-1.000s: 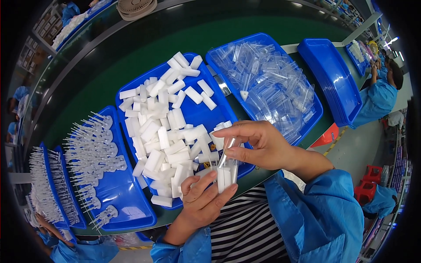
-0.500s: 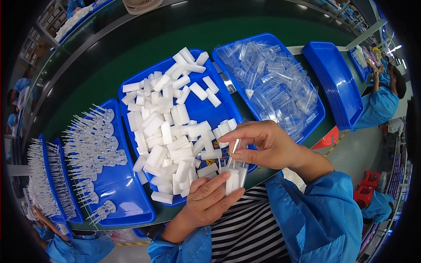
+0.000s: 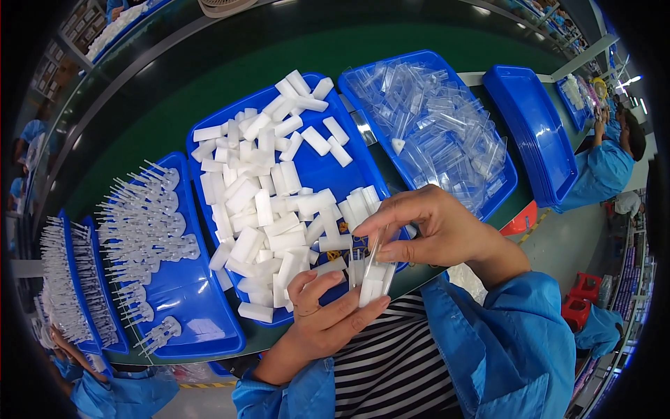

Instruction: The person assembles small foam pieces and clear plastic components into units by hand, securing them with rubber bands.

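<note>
Clear plastic is held between both hands: a slim case point(image 3: 388, 274), tilted, over the near edge of a blue tray point(image 3: 335, 180). Its upper end is pinched between the thumb and index finger of the right hand point(image 3: 436, 234), whose other fingers are mostly hidden. Its lower end is gripped by the fingertips of the left hand point(image 3: 324, 318); the upper fingers of that hand are spread away from it. White filling point(image 3: 372, 288) is seen through the case's lower half, close to the left fingertips, but whether it is made up of one piece or two cannot be told. The bottom of the case is partly covered by those fingertips, and its edges are hard to trace. Yellowish shapes point(image 3: 333, 255) in the tray are partly hidden by white blocks point(image 3: 246, 244) and cannot be identified. At the top edge, a beige fan point(image 3: 227, 5) is cut off.
</note>
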Tool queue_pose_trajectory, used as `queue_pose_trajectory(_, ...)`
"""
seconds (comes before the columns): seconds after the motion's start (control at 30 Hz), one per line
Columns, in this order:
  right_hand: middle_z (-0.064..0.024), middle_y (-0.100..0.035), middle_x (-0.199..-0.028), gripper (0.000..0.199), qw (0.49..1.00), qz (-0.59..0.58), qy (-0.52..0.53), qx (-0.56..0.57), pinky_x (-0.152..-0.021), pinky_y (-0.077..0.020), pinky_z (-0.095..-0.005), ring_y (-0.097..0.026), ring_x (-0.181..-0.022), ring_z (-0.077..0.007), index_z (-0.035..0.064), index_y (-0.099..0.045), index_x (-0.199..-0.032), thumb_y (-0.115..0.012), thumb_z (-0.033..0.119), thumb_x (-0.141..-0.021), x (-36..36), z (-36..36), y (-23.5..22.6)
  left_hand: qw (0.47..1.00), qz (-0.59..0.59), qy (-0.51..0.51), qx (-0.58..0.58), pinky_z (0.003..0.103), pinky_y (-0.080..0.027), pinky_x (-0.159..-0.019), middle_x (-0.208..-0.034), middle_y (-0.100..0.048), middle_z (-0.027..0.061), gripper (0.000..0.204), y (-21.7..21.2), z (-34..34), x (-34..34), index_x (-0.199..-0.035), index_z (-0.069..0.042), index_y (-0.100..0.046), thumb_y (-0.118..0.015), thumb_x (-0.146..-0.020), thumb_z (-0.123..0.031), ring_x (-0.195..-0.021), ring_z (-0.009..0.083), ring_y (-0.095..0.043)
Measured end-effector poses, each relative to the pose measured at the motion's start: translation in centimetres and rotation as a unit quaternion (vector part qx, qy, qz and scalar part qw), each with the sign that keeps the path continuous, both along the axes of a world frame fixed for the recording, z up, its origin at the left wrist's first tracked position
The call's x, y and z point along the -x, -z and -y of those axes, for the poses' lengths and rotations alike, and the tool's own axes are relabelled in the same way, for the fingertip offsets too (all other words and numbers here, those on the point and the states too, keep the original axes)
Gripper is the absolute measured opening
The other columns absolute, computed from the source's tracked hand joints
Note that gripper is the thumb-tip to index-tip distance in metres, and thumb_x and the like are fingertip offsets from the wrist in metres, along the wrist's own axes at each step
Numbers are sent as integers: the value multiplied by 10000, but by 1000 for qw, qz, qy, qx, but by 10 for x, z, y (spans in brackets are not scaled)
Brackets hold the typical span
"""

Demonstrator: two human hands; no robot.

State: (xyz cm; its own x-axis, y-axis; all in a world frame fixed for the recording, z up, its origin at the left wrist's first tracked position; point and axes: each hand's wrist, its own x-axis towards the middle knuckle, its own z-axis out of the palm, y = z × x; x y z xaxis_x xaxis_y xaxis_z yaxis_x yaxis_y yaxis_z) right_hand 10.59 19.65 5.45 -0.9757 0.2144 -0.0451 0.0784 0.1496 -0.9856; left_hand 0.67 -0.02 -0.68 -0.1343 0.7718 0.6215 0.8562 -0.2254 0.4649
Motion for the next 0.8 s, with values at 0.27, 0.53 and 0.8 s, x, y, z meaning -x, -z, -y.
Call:
queue_pose_trajectory(0.27, -81, -655, -875, 342, 998, 7, -51, 26, -747, -477, -267, -620, -801, -147, 67, -623, -1075, -695, 67, -741, 3, 7, 5, 973, 208, 9, -96, 444, -346, -861, -1070, -569, 91, 629, 6, -4, 6, -1236, -208, -415, -740, -697, -209, -1047, 344, -448)
queue_pose_trajectory(0.53, -70, -664, -890, 397, 1000, -6, -22, 19, -750, -420, -284, -571, -817, -166, 63, -614, -1103, -724, 149, -732, 2, 23, 9, 969, 207, -54, -121, 448, -350, -872, -1044, -545, 131, 617, 7, -5, 8, -1199, -129, -385, -737, -714, -279, -1052, 374, -436)
queue_pose_trajectory(0.8, -105, -654, -875, 398, 995, -60, -11, -77, -712, -405, -304, -616, -788, -192, 87, -595, -1128, -700, 152, -750, 1, 31, 2, 959, 282, 28, -7, 412, -391, -793, -863, -604, 67, 227, -5, 0, 18, -796, -72, -621, -722, -693, -249, -946, 331, -481)
